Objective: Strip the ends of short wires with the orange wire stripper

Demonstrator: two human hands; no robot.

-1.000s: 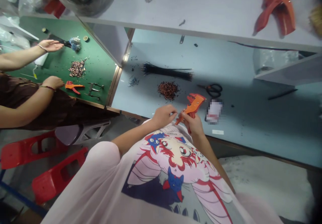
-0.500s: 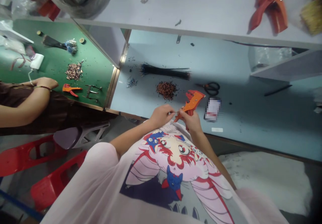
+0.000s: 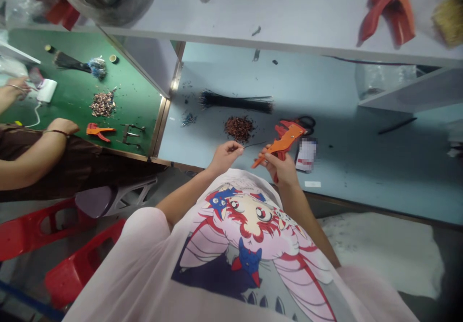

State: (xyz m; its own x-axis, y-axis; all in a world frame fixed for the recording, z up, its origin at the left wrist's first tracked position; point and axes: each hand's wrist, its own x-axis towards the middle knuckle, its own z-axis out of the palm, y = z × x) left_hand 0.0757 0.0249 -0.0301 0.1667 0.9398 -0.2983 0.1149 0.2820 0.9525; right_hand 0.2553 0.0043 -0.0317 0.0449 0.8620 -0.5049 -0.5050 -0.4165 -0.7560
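Observation:
My left hand (image 3: 227, 156) pinches one end of a thin black wire (image 3: 255, 144), whose free end points right, toward the tool. In my right hand (image 3: 282, 166) are orange-and-red wire strippers (image 3: 285, 141), fingers wrapped round the handles and jaws pointing up and to the right. Just beyond my hands is a pile of short copper-brown scraps (image 3: 239, 128). Behind the pile lies a bundle of black wires (image 3: 237, 102) on the light blue table (image 3: 217, 71). Scissors with black handles (image 3: 307, 123) lie partly hidden behind the strippers.
A phone (image 3: 306, 155) lies right of my right hand. Overhead, a shelf (image 3: 289, 13) carries another orange stripper (image 3: 392, 8). To the left, a co-worker's arm (image 3: 32, 155) rests at a green table (image 3: 133, 80) with wires, scraps and a stripper (image 3: 99, 131). Red stools (image 3: 79, 269) stand below.
My hands have moved apart; the wire now shows between them. The strippers have shifted right and up, over part of the scissors. The co-worker's other hand has come into view by the white device.

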